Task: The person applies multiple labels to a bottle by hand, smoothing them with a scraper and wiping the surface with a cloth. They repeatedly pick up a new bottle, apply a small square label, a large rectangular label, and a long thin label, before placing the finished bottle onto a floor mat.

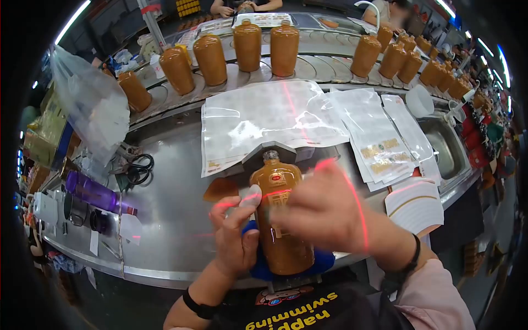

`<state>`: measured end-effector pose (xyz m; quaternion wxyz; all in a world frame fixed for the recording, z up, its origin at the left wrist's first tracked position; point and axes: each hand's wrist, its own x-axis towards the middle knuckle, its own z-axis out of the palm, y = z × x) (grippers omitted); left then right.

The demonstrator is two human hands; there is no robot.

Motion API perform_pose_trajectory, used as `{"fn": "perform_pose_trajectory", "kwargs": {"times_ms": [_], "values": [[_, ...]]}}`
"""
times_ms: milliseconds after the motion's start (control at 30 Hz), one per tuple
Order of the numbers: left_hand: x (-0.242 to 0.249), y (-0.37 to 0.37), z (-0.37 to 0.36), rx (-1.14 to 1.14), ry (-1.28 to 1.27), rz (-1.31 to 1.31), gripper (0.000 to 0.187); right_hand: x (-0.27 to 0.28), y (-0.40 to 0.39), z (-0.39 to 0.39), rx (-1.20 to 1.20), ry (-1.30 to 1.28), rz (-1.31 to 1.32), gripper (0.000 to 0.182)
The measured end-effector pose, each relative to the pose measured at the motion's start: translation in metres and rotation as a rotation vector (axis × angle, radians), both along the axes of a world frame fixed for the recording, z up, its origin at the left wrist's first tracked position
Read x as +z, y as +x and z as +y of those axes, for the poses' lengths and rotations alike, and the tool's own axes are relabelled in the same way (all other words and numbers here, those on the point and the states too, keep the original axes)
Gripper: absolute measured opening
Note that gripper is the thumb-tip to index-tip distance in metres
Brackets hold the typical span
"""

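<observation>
A brown glazed bottle [283,247] lies on a blue support [324,263] in front of me, its neck toward a grey angled bracket [286,154]. Gold markings and a small red emblem show on its face, and a red laser line crosses it. My left hand [234,234] is at the bottle's left side, thumb and fingers bent, with a small whitish piece [251,196] pinched at its fingertips. My right hand [324,212] is over the bottle's right side, smeared by motion; its fingers and anything in them cannot be made out.
Brown bottles [247,47] stand on the conveyor [319,69] behind. Plastic-covered sheets [264,118] and label sheets [379,148] lie beyond the bottle. Scissors [140,169] and a purple bottle [91,190] are left, a sink [443,146] right. Another person's hands [225,11] are across the conveyor.
</observation>
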<state>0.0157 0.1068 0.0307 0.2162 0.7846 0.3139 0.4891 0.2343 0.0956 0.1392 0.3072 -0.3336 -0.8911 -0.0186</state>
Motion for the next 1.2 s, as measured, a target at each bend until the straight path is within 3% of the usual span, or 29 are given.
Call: {"fn": "perform_pose_trajectory", "kwargs": {"times_ms": [33, 133, 167, 200, 300, 333, 400, 467, 533, 667, 800, 867, 1033, 1133, 1167, 1200], "values": [[0.001, 0.0, -0.005, 0.015, -0.019, -0.018, 0.039, 0.011, -0.006, -0.01, 0.135, -0.193, 0.039, 0.021], [0.001, 0.001, -0.018, 0.059, -0.067, -0.032, 0.04, -0.009, 0.001, 0.028, -0.013, -0.429, 0.123, 0.017], [0.001, 0.002, -0.02, 0.069, -0.072, -0.033, 0.041, -0.011, -0.001, 0.043, -0.17, -0.329, 0.353, 0.016], [0.001, 0.001, -0.02, 0.063, -0.063, -0.022, 0.042, -0.004, 0.001, 0.051, -0.374, 0.06, 0.113, 0.019], [-0.004, -0.004, -0.023, 0.071, -0.06, 0.002, 0.044, 0.003, -0.014, 0.006, -0.009, 0.01, -0.059, 0.021], [-0.008, -0.006, -0.025, 0.086, -0.072, 0.001, 0.045, 0.007, -0.019, -0.005, 0.242, -0.182, 0.094, 0.021], [-0.01, -0.006, -0.033, 0.101, -0.077, -0.004, 0.046, -0.018, -0.006, 0.0, 0.036, -0.334, 0.104, 0.019], [0.003, -0.002, -0.033, 0.096, -0.037, -0.025, 0.047, -0.034, 0.011, 0.016, -0.385, -0.338, 0.564, 0.02], [0.016, -0.003, -0.027, -0.01, 0.149, 0.102, 0.046, -0.036, 0.006, -0.006, -0.245, -0.704, 1.031, 0.019], [0.033, 0.0, -0.011, -0.183, 0.378, 0.444, 0.045, -0.068, 0.0, -0.01, -0.299, -0.777, 1.036, 0.021], [0.035, 0.0, 0.009, -0.218, 0.37, 0.457, 0.046, -0.071, 0.006, -0.009, -0.288, -0.908, 1.071, 0.021], [0.04, 0.006, 0.021, -0.193, 0.251, 0.335, 0.054, -0.082, 0.01, -0.005, -0.291, -0.761, 0.954, 0.021], [0.039, 0.018, 0.046, -0.16, 0.209, 0.289, 0.054, -0.072, 0.017, -0.027, -0.359, -0.648, 1.077, 0.024], [0.026, 0.01, 0.029, -0.074, 0.308, 0.297, 0.052, -0.049, 0.026, -0.051, -0.093, -0.774, 0.838, 0.021], [0.02, 0.005, 0.018, -0.09, 0.33, 0.3, 0.049, -0.048, 0.028, -0.053, -0.04, -0.946, 0.853, 0.017], [0.019, 0.001, 0.006, -0.08, 0.362, 0.342, 0.046, -0.049, 0.028, -0.053, -0.067, -0.914, 0.873, 0.017]]}}
